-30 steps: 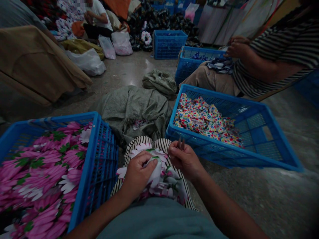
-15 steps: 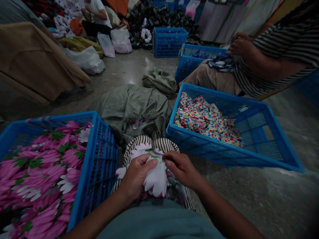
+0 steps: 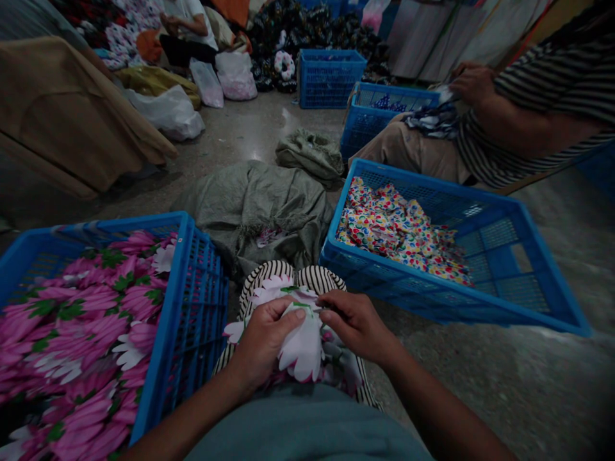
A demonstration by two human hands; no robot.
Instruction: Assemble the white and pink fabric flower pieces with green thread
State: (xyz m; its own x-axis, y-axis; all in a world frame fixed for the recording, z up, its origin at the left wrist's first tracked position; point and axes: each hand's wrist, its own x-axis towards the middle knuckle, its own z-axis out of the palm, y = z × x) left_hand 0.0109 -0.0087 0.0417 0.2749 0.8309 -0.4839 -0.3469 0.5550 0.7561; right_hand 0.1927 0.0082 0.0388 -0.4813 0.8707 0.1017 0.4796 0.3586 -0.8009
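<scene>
The left hand [image 3: 266, 342] is gripping a white-and-pink fabric flower [image 3: 303, 349] while the right hand [image 3: 356, 325] is pinching its top, over striped cloth [image 3: 269, 278]. A blue plastic crate [image 3: 202, 301] of pink fabric flowers [image 3: 86, 301] is sitting to the left, and a blue crate [image 3: 480, 307] of dotted fabric [image 3: 398, 230] is sitting to the right.

At upper right, a co-worker's striped shirt [image 3: 542, 121] showed above a blue plastic crate [image 3: 368, 121], with dark patterned fabric [image 3: 435, 121] across the lap. A crumpled grey-green woven sack [image 3: 254, 211] lay on the concrete floor [image 3: 269, 131] at centre. At upper left, white plastic bags [image 3: 235, 75] stood near a second seated worker [image 3: 185, 25], beyond a draped tan cloth [image 3: 62, 109].
</scene>
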